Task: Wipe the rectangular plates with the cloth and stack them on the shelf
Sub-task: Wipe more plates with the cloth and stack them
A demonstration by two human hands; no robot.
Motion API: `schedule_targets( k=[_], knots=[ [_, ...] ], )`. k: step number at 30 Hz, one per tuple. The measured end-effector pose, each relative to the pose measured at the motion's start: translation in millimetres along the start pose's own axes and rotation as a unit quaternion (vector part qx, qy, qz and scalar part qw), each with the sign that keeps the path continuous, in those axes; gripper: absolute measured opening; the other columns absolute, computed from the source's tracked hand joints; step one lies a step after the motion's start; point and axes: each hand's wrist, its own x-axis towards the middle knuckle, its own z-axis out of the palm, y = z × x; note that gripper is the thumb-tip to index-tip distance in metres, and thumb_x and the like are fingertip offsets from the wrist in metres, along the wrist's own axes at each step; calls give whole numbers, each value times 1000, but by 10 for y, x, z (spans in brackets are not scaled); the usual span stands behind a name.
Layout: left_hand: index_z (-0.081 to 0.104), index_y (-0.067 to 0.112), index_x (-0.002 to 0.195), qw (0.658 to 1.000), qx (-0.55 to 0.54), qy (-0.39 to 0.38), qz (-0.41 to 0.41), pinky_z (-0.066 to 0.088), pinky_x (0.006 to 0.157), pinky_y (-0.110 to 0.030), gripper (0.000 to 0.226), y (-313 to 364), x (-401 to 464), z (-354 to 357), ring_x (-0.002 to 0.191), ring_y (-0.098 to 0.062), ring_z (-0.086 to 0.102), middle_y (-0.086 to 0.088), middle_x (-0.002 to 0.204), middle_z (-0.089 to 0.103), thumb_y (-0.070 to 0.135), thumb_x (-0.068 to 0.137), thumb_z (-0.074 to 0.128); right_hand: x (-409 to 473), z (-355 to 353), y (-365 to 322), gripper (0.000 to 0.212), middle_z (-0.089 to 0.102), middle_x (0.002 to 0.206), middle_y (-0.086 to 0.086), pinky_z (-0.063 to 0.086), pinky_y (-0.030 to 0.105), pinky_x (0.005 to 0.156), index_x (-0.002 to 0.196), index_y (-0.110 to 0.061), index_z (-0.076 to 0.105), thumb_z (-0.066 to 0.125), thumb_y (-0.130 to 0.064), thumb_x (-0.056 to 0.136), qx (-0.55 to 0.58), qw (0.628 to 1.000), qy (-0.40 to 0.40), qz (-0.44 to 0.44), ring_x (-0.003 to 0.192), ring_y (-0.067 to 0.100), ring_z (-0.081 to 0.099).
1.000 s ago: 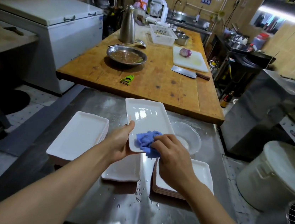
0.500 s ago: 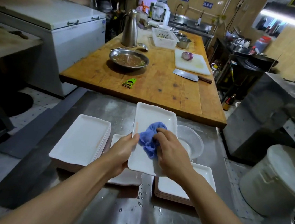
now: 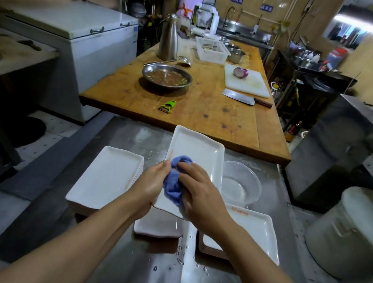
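Note:
My left hand (image 3: 152,184) grips the near left edge of a white rectangular plate (image 3: 199,152), held tilted above the steel counter (image 3: 164,275). My right hand (image 3: 200,194) presses a crumpled blue cloth (image 3: 174,187) onto the plate's near end, fingers curled over it. A stack of white rectangular plates (image 3: 106,176) sits to the left. Another stack (image 3: 254,229) lies at the right, partly under my right wrist. A single plate (image 3: 158,227) lies below my hands.
A clear glass bowl (image 3: 241,185) stands right of the held plate. Water drops dot the counter. Behind is a wooden table (image 3: 208,111) with a green peeler (image 3: 167,106), metal dish (image 3: 167,77), cleaver (image 3: 244,99) and cutting board. A white bucket (image 3: 353,232) stands at right.
The plate has turned lengthwise away from me and the cloth has slid toward its near left corner. My right hand followed it; my left hand keeps its hold on the edge.

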Motion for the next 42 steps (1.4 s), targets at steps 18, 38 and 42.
schedule_targets(
  k=[18, 38, 42],
  knots=[
    [53, 19, 66, 962, 272, -2, 8, 31, 43, -9, 25, 252, -55, 45, 55, -6, 42, 8, 59, 50, 1, 82, 48, 319, -160, 85, 30, 57, 123, 19, 41, 33, 101, 111, 3, 64, 64, 1, 82, -24, 992, 107, -63, 116, 32, 53],
    [68, 20, 87, 968, 250, 13, -16, 43, 52, -17, 23, 295, -159, 52, 56, -6, 59, 10, 67, 63, 7, 87, 50, 281, -507, 709, 21, 59, 106, 4, 42, 34, 72, 109, -16, 52, 47, -19, 90, -100, 960, 29, 262, 94, 24, 55],
    [69, 22, 86, 977, 209, 24, -24, 46, 49, -15, 25, 246, -150, 117, 53, -3, 60, 8, 67, 66, 5, 87, 50, 155, -501, 735, 21, 61, 102, 9, 44, 34, 75, 107, -10, 56, 50, -11, 87, -11, 942, 108, 316, 93, 25, 56]
  ],
)
